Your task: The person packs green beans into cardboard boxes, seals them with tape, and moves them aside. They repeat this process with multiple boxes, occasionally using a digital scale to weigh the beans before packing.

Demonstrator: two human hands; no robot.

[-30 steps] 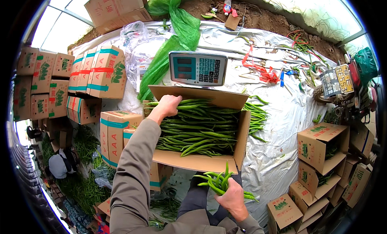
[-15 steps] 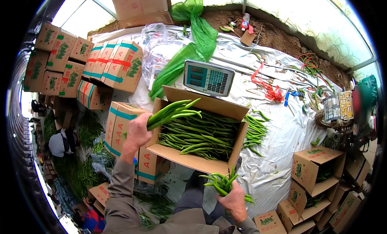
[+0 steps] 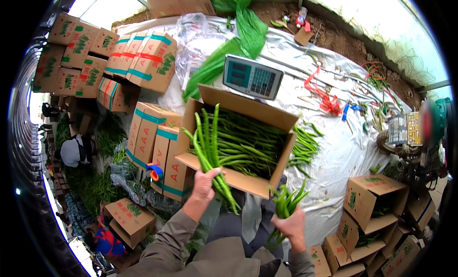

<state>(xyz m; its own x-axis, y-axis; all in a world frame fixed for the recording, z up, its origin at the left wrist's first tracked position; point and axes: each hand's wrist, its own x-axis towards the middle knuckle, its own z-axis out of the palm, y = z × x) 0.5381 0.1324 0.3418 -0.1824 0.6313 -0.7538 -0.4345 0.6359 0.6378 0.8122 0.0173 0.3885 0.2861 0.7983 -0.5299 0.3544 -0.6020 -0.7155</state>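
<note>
My left hand [image 3: 203,187] grips a bunch of long green chili peppers [image 3: 208,142], held upright over the near left corner of an open cardboard box [image 3: 234,180]. Inside that box lie many more long green peppers [image 3: 248,143] in rows. At the box's near right corner, my right hand [image 3: 291,225] is closed round a smaller bunch of green peppers [image 3: 287,201]. A digital scale [image 3: 253,77] stands against the far side of the box. Loose peppers [image 3: 304,145] lie on the white sheet just right of it.
Taped boxes [image 3: 151,62] are stacked at the left, others [image 3: 167,157] beside my box. Open cartons [image 3: 372,200] stand at the lower right. A green net [image 3: 214,64] and red ribbon [image 3: 328,102] lie on the sheet [image 3: 343,153]. People [image 3: 76,150] are at the left.
My left hand has come nearer and to the right, turning its peppers from slanting to upright. My right hand has shifted slightly right, its bunch now pointing up. The view has tilted a little.
</note>
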